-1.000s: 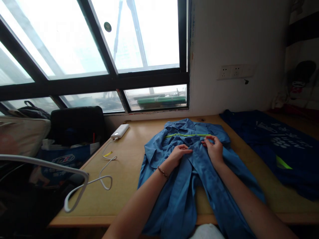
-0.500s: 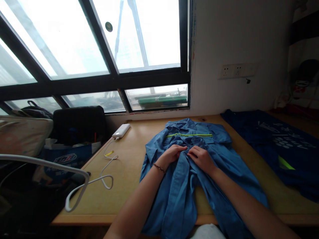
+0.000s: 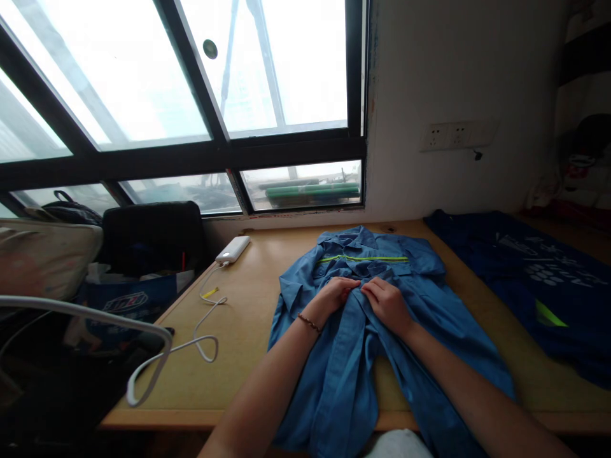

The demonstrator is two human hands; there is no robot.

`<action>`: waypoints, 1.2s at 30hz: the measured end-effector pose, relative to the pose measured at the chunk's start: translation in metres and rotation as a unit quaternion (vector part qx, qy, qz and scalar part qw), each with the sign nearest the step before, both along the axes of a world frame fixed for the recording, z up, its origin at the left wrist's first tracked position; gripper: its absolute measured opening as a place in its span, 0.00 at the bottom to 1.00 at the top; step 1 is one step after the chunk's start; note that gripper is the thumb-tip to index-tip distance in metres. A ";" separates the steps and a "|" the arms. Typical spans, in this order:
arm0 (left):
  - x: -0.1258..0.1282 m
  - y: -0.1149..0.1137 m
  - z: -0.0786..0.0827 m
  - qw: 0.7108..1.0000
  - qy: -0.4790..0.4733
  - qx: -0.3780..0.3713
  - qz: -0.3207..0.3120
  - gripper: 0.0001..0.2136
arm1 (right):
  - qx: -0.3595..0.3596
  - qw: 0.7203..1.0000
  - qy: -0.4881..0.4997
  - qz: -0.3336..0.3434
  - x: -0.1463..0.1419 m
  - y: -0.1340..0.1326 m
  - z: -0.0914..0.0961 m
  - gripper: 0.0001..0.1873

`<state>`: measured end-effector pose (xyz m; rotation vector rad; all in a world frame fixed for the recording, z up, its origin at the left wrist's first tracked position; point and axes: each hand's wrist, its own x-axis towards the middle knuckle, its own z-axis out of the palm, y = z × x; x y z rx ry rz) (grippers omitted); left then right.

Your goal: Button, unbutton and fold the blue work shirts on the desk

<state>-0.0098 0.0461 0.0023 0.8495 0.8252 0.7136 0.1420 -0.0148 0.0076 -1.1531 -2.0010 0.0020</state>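
A: Where is the blue shirt (image 3: 346,356)?
B: On the table (image 3: 238,375), in front of the person, with its collar toward the window (image 3: 286,63) and its lower end over the near edge. A yellow-green stripe (image 3: 358,259) crosses the chest.

A: And the hands?
B: They nearly meet at the middle of the front. The left hand (image 3: 338,291) is almost closed, thumb and fingers pinching the cloth. The right hand (image 3: 387,304) has its fingers curled in, also gripping cloth by the fingertips. The fingers hide the spot between them, so I can't say whether there is a button there.

A: How would you handle that well?
B: I'd hold one edge firm with the left fingertips and work the other in small moves with the right, lining up both edges so the front doesn't pucker. Looser cloth near the wrists would help too.

A: Any writing about?
B: The dark blue shirt (image 3: 506,280) on the right carries white print (image 3: 544,273), turned away and too blurred for me to read. Left of the table, a blue bag (image 3: 125,318) bears a logo (image 3: 126,301) whose letters I can't make out. I see no readable brand on the white power bank (image 3: 233,250) with its cable (image 3: 86,309).
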 end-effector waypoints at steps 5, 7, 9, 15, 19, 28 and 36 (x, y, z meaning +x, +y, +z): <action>0.000 -0.004 0.004 1.000 -0.007 0.008 0.003 0.04 | -0.033 0.999 0.043 0.002 0.000 0.001 -0.002 0.09; -0.003 -0.005 0.006 0.999 -0.035 0.009 -0.020 0.04 | -0.042 0.997 0.066 0.003 0.001 0.001 -0.003 0.08; -0.008 -0.006 0.007 0.996 -0.070 0.007 -0.054 0.05 | -0.047 0.994 0.095 0.009 0.002 0.002 -0.002 0.09; -0.023 -0.009 0.010 0.986 -0.096 -0.004 -0.140 0.13 | -0.046 0.990 0.090 0.101 0.008 0.003 0.007 0.18; -0.022 -0.012 0.013 0.987 -0.068 0.023 -0.142 0.18 | -0.053 0.987 0.096 0.120 0.009 0.001 0.009 0.18; -0.008 -0.014 0.014 0.992 0.046 0.092 -0.077 0.12 | -0.094 0.978 0.095 0.160 0.007 0.003 0.005 0.20; -0.010 -0.016 0.017 0.988 0.059 0.125 -0.069 0.13 | -0.059 0.989 0.075 0.112 0.008 0.004 0.002 0.07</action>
